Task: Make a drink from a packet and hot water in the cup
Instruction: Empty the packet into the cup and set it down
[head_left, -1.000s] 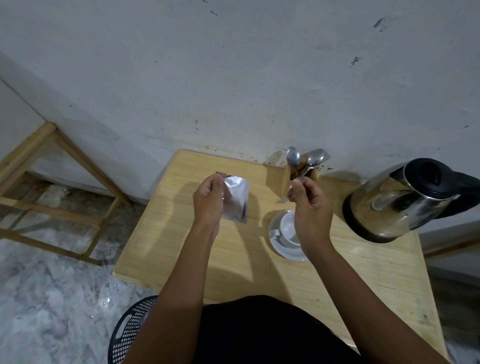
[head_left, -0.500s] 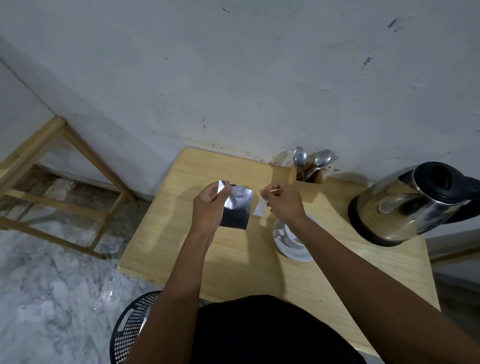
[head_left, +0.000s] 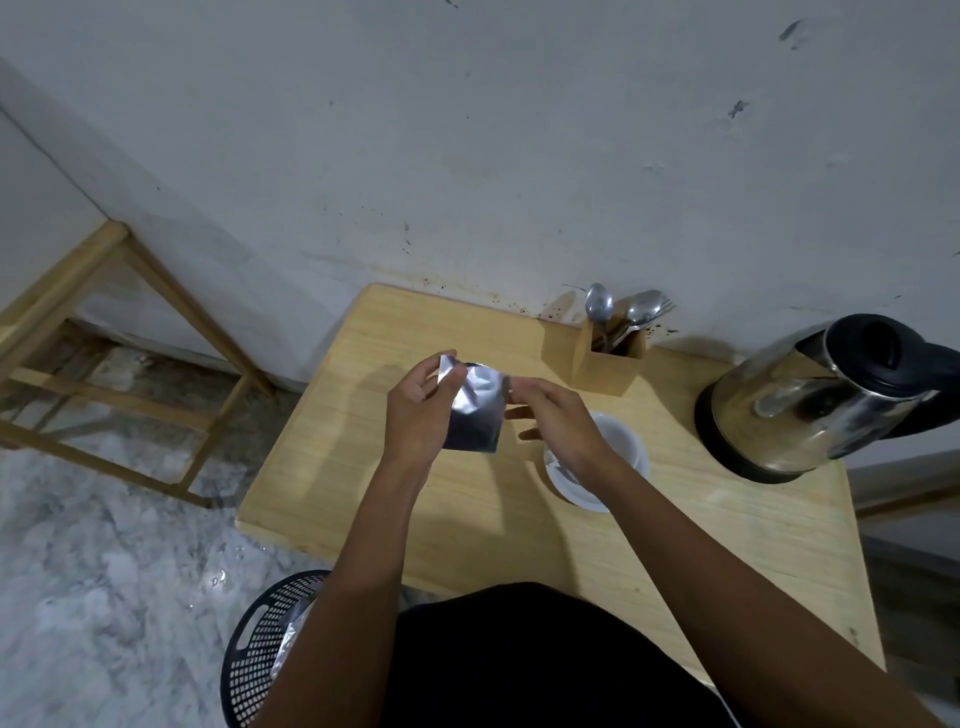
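Note:
A silver foil packet (head_left: 478, 413) is held up above the wooden table (head_left: 467, 519). My left hand (head_left: 418, 415) pinches its upper left corner, and my right hand (head_left: 550, 421) pinches its upper right edge, the other fingers spread. Under my right wrist stands a white cup (head_left: 618, 441) on a white saucer (head_left: 576, 493), with something pale lying inside the cup; I cannot tell what it is. A steel kettle with a black lid (head_left: 810, 400) stands at the table's right side.
A wooden holder (head_left: 608, 358) with spoons and a fork stands against the wall behind the cup. A black perforated bin (head_left: 265, 644) sits on the floor at the table's near left corner. A wooden frame (head_left: 114, 364) stands to the left.
My right hand moved left from above the cup, where it held a small white tag, to the packet's right edge. The tag is no longer in its fingers. My left hand kept its hold.

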